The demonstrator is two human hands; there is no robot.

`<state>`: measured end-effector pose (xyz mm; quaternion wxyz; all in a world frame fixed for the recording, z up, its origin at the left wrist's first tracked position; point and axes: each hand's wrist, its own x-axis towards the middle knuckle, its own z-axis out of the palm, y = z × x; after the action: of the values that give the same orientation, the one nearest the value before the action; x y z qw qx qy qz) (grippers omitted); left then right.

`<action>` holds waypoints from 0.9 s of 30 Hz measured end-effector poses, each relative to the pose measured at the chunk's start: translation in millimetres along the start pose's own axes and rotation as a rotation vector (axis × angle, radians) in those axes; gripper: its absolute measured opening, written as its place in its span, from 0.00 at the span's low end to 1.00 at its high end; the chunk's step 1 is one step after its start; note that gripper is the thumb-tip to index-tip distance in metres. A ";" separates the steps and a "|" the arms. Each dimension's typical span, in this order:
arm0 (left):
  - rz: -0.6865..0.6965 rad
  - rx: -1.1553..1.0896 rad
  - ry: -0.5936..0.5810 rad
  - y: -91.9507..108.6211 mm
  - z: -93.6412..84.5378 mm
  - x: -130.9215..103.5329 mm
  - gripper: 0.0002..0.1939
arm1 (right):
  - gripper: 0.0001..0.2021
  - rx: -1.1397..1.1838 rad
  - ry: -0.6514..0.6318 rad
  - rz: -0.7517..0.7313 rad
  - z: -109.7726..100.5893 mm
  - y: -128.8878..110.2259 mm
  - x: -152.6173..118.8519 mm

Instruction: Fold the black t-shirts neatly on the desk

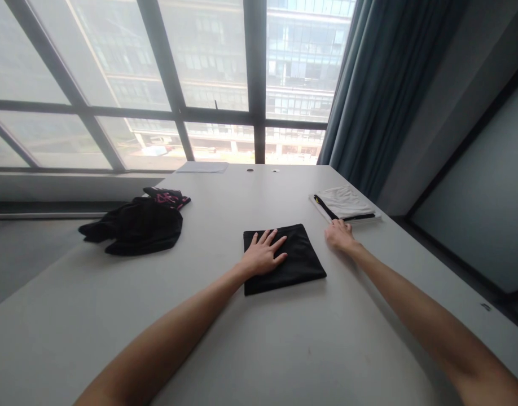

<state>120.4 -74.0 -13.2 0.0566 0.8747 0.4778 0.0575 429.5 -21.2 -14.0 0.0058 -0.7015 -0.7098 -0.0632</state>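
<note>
A folded black cloth [299, 259] lies flat on the white table [259, 344]. My left hand [263, 255] rests on its left part with the fingers spread. To the right, my right hand [339, 234] is at the near edge of a stack of folded clothes [347, 202], white on top with black and white layers under it. The fingers of that hand are curled at the edge of the stack; what lies between them is hidden.
A crumpled pile of black clothing [144, 225], with a pink-patterned piece [168, 197] at its back, lies at the table's left edge. White sheets [202, 167] lie at the far edge. Windows and a blue-grey curtain [369, 84] stand behind the table.
</note>
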 end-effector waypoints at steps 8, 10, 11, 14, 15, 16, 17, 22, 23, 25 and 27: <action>0.000 0.006 0.019 -3.7 5.5 2.0 0.36 | 0.18 0.000 -0.006 -0.098 -14.7 -39.6 -38.5; -0.002 0.008 0.023 -3.8 5.8 2.2 0.36 | 0.18 0.021 0.002 -0.081 -21.8 -45.8 -44.1; -0.002 0.009 0.024 -3.6 5.7 2.1 0.36 | 0.19 0.052 0.033 -0.066 -25.4 -49.7 -45.9; -0.004 0.011 0.017 -2.7 4.9 1.8 0.36 | 0.22 0.231 0.187 -0.077 -32.8 -69.3 -47.8; -0.007 0.012 0.015 -2.5 4.8 1.8 0.35 | 0.23 0.294 0.222 -0.122 -33.3 -78.3 -47.7; -0.009 0.014 0.016 -2.4 4.8 1.7 0.35 | 0.24 0.345 0.235 -0.179 -32.5 -88.0 -47.3; -0.011 0.015 0.018 -2.5 5.0 1.7 0.35 | 0.26 0.379 0.226 -0.236 -30.5 -97.6 -46.8; -0.002 0.004 0.037 -4.5 7.8 1.7 0.35 | 0.30 0.393 0.049 -0.302 -10.8 -125.2 -44.3; -0.002 0.004 0.039 -4.8 8.2 1.5 0.35 | 0.31 0.393 0.028 -0.298 -7.5 -125.6 -43.9; -0.004 0.007 0.037 -4.7 8.5 1.0 0.35 | 0.31 0.398 0.017 -0.283 -3.8 -122.9 -43.4; -0.006 0.008 0.031 -3.8 7.8 0.5 0.35 | 0.30 0.398 0.022 -0.238 -3.1 -118.1 -43.4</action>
<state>118.7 -71.9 -21.4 0.0458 0.8726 0.4814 0.0688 312.3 -65.6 -24.8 0.1442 -0.5973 -0.7858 0.0701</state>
